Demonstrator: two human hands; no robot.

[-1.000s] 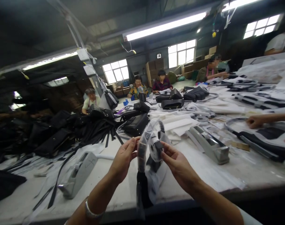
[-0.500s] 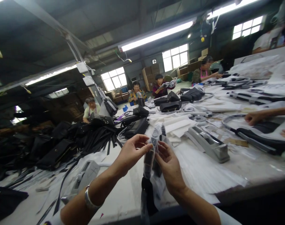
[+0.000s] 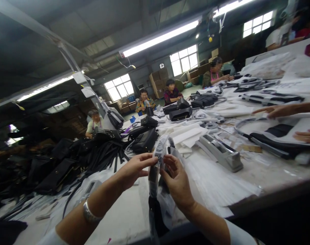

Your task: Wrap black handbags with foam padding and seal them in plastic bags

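In front of me a black bag (image 3: 157,212) stands upright at the table's near edge, seen narrow side on. Its handle (image 3: 153,178) rises in a loop wrapped in clear plastic film. My left hand (image 3: 134,170) reaches in from the left, its fingertips closed on the upper part of the handle. From the right, my right hand (image 3: 179,182) grips the same wrapped loop with bent fingers and thumb. The fingers partly hide the film where the two hands meet.
A grey tape dispenser (image 3: 219,153) stands to the right, another (image 3: 90,190) to the left. White sheets (image 3: 211,183) cover the table. Black bags (image 3: 58,173) pile up at left. A co-worker's hand (image 3: 277,110) hovers near another bag (image 3: 279,141).
My left thumb has drawn back from the wrapped handle while the fingertips stay at it. The co-worker's hands at right have shifted over their bag. My view has turned slightly.
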